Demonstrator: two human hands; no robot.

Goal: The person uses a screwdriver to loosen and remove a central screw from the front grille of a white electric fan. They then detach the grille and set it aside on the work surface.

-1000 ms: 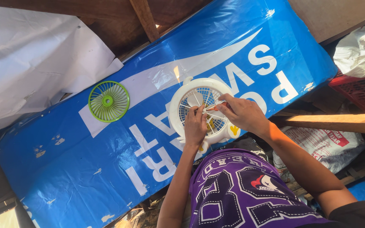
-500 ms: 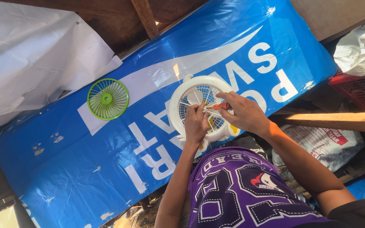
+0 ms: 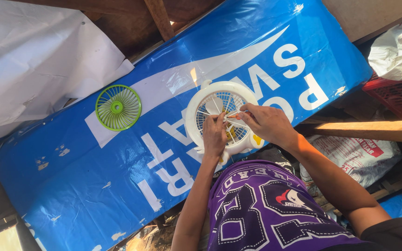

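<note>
Little has moved since the earlier frames: both hands sit on the white fan housing (image 3: 222, 118) as before, camera slightly shifted. Left hand (image 3: 215, 135) presses the grille's lower edge, grip closed on the rim. Right hand (image 3: 267, 123) pinches a thin tool (image 3: 232, 114), tip pointing at the hub. Best to keep the housing pinned flat on the blue-covered desk (image 3: 117, 186) and the tool square to the hub. Green grille (image 3: 117, 108) lies well apart, left.
</note>
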